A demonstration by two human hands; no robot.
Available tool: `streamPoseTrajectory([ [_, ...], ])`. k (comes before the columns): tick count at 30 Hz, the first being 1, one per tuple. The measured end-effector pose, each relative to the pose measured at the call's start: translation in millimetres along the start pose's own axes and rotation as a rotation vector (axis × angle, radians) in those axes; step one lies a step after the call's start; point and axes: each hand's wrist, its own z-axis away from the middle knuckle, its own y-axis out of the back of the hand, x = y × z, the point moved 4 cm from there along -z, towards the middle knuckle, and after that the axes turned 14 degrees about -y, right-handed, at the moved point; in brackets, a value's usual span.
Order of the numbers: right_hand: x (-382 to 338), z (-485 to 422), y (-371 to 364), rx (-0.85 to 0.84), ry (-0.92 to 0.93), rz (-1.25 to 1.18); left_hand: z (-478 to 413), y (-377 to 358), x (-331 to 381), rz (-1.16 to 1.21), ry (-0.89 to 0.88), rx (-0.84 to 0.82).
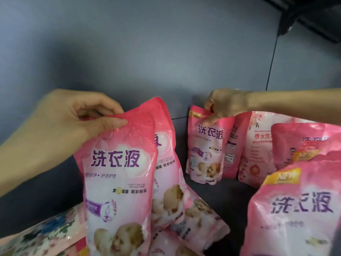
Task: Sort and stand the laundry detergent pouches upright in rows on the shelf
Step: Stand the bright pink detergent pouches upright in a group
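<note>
left hand (73, 115) pinches top of a glossy pink plastic detergent pouch (118, 182) near shelf front; right hand (225, 106) grips top of smaller-looking pink pouch (206, 145) standing at the back wall. keep bases flat, w/ labels facing fwd.

There is one view only, from the camera on your head. It looks forward and slightly down into a shelf bay, facing the grey back wall (147, 52), which fills the upper half of the frame. The wide lens bends straight edges near the borders. The camera sits very close: your hands, the left (73, 117) and the right (227, 106), reach in from either side, and the nearest pink pouches (118, 182) run past the bottom edge.
</note>
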Motion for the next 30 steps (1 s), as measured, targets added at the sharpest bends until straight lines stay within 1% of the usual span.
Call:
streamPoseTrajectory([
  [2,-3,-2,-4,-0.004,0.04,-0.112,1,2,8,0.011,-0.01,0.016],
  [3,-3,-2,-7,-0.031,0.057,-0.133,2,3,12,0.018,-0.014,0.023],
  [6,0,3,-9,-0.335,-0.001,-0.275,4,4,26,0.045,-0.03,0.024],
  [7,3,4,-10,-0.405,-0.019,-0.298,4,5,31,0.037,-0.044,0.018],
  [8,4,4,-10,-0.404,-0.022,-0.287,4,5,35,0.038,-0.045,0.019],
  [9,5,2,-9,-0.335,-0.024,-0.236,4,5,36,0.047,-0.038,0.022],
  [11,4,-6,-9,-0.138,-0.027,-0.074,3,5,38,0.05,-0.027,0.02],
  [12,2,-8,-9,-0.073,-0.046,-0.004,2,4,39,0.049,-0.025,0.007],
  [14,-4,-9,-6,-0.027,-0.067,0.059,1,4,40,0.067,-0.017,-0.014],
  [16,-14,-4,7,0.015,-0.031,0.053,1,5,40,0.098,-0.003,-0.025],
  [17,-22,1,19,0.066,0.011,0.0,1,6,40,0.105,0.002,-0.032],
  [18,-32,11,32,0.106,0.076,-0.111,0,6,40,0.109,0.004,-0.038],
  [19,-43,22,45,0.088,0.152,-0.278,0,6,40,0.114,0.009,-0.042],
  [20,-55,36,54,-0.007,0.231,-0.463,-1,5,40,0.12,0.013,-0.044],
  [21,-67,49,59,-0.147,0.314,-0.597,-1,5,40,0.123,0.016,-0.043],
  [22,-76,60,61,-0.262,0.385,-0.653,-2,5,41,0.121,0.013,-0.044],
  [23,-83,68,60,-0.331,0.45,-0.656,-2,5,41,0.114,0.012,-0.05],
  [25,-91,74,54,-0.377,0.533,-0.668,-3,5,43,0.085,0.007,-0.078],
  [30,-97,70,53,-0.388,0.558,-0.768,-4,6,38,0.07,0.034,-0.102],
])
